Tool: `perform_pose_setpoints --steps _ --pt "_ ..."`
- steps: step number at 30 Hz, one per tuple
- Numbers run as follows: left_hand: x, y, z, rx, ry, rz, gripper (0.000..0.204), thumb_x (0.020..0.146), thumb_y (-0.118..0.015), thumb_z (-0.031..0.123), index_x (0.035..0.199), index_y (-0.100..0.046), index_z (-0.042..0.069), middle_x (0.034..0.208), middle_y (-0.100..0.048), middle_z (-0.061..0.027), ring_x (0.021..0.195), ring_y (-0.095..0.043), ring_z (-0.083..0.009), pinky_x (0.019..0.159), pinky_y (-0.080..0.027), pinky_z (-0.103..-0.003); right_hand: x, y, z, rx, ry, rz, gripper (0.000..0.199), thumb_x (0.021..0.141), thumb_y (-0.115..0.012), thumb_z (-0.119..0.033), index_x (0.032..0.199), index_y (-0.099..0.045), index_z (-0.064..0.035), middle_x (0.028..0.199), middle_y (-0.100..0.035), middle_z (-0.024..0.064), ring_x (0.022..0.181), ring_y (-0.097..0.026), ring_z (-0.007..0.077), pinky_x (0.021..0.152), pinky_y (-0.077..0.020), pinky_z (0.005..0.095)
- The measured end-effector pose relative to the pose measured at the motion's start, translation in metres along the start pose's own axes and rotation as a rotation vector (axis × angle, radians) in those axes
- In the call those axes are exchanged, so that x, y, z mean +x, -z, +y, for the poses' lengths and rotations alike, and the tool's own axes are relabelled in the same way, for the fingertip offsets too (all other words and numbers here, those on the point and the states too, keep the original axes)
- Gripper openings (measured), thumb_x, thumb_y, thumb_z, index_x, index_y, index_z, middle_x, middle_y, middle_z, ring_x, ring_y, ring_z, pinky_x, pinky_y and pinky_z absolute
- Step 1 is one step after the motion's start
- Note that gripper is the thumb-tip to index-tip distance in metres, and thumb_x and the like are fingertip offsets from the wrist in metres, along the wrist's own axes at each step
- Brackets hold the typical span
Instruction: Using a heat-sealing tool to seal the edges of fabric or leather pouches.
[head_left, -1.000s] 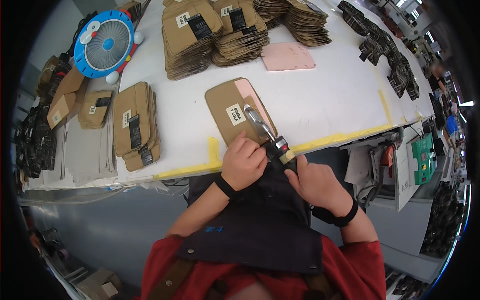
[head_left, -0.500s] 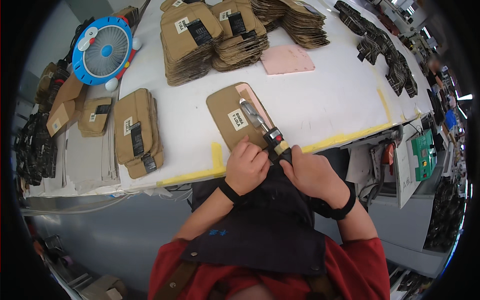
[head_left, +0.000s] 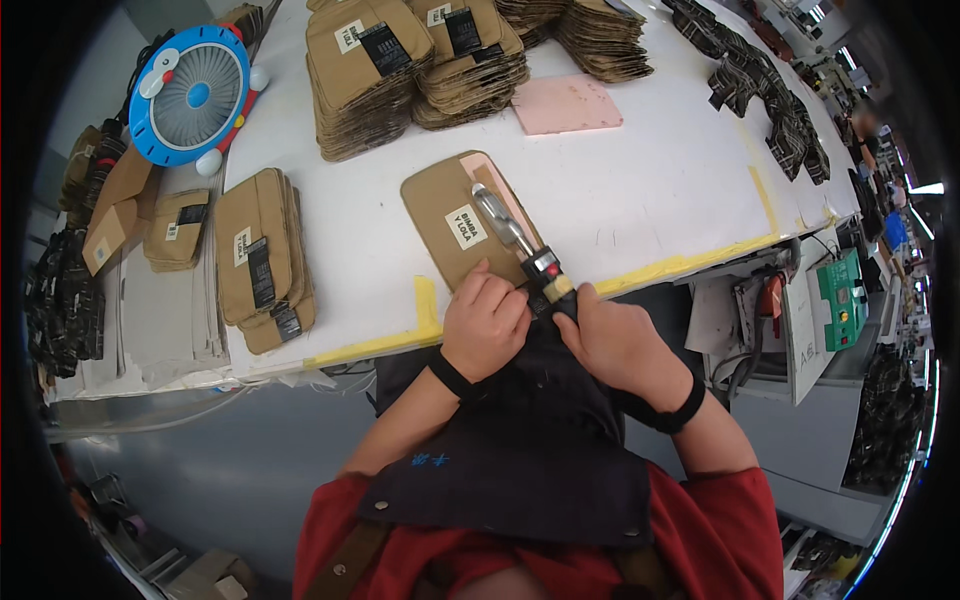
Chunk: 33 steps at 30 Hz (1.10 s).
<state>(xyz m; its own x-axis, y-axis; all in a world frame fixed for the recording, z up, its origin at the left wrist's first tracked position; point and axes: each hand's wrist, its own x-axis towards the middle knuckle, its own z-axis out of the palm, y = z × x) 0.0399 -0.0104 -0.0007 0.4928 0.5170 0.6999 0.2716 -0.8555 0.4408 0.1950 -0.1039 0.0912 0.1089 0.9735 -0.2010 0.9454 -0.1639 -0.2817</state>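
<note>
A tan cardboard sleeve (head_left: 455,218) with a small white label lies on the white table (head_left: 640,200) near its front edge, over a pink sheet. A metal-bladed tool (head_left: 515,238) with a dark handle rests across the sleeve. My left hand (head_left: 485,322) is curled at the sleeve's near end, touching it. My right hand (head_left: 612,335) grips the tool's handle at the table edge. Both wrists wear black bands. A dark apron covers my lap below.
Stacks of tan sleeves (head_left: 400,50) stand at the back, and a smaller stack (head_left: 262,262) lies at the left. A pink pad (head_left: 568,102) sits behind the work. A blue round fan (head_left: 192,92) is at far left. Dark pieces (head_left: 760,80) line the right edge.
The view has shifted slightly. Both hands stay at the table edge on the sleeve and tool, with only small adjustments.
</note>
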Motion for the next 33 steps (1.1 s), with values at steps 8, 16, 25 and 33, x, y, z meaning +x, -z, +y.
perform_pose_setpoints --steps 8,16,25,33 --pt "0.002 0.000 0.000 0.002 -0.011 0.001 0.018 0.066 -0.074 -0.004 0.079 -0.066 0.005 0.077 -0.056 -0.0083 0.076 -0.060 -0.0291 0.094 -0.056 -0.049 0.009 -0.012 0.000 0.004 0.052 0.101 0.037 0.101 -0.057 -0.033 0.096 -0.051 0.0031 0.061 -0.063 0.0171 0.059 -0.067 0.0388 0.053 -0.0528 0.0459" --pt "0.001 0.000 0.001 -0.010 0.007 0.006 0.017 0.065 -0.074 -0.004 0.077 -0.065 0.005 0.076 -0.056 -0.0077 0.077 -0.060 -0.0285 0.094 -0.057 -0.049 -0.045 0.031 0.000 -0.006 -0.043 -0.173 0.038 0.100 -0.058 -0.034 0.098 -0.051 0.0035 0.063 -0.065 0.0190 0.059 -0.066 0.0403 0.055 -0.0521 0.0497" --pt "0.003 0.000 0.000 0.002 -0.005 0.022 0.018 0.066 -0.075 -0.003 0.077 -0.065 0.006 0.078 -0.056 -0.0076 0.077 -0.060 -0.0288 0.095 -0.056 -0.047 0.072 0.018 0.001 -0.019 0.111 0.072 0.040 0.100 -0.056 -0.034 0.089 -0.054 0.0040 0.068 -0.066 0.0213 0.066 -0.069 0.0425 0.061 -0.0552 0.0500" --pt "0.003 0.001 -0.002 -0.019 0.017 0.017 0.017 0.066 -0.075 -0.003 0.077 -0.064 0.005 0.076 -0.055 -0.0076 0.076 -0.059 -0.0287 0.095 -0.056 -0.048 0.000 0.039 0.013 -0.040 0.045 -0.101 0.039 0.100 -0.060 -0.034 0.099 -0.051 0.0038 0.064 -0.062 0.0222 0.064 -0.065 0.0450 0.059 -0.0516 0.0528"
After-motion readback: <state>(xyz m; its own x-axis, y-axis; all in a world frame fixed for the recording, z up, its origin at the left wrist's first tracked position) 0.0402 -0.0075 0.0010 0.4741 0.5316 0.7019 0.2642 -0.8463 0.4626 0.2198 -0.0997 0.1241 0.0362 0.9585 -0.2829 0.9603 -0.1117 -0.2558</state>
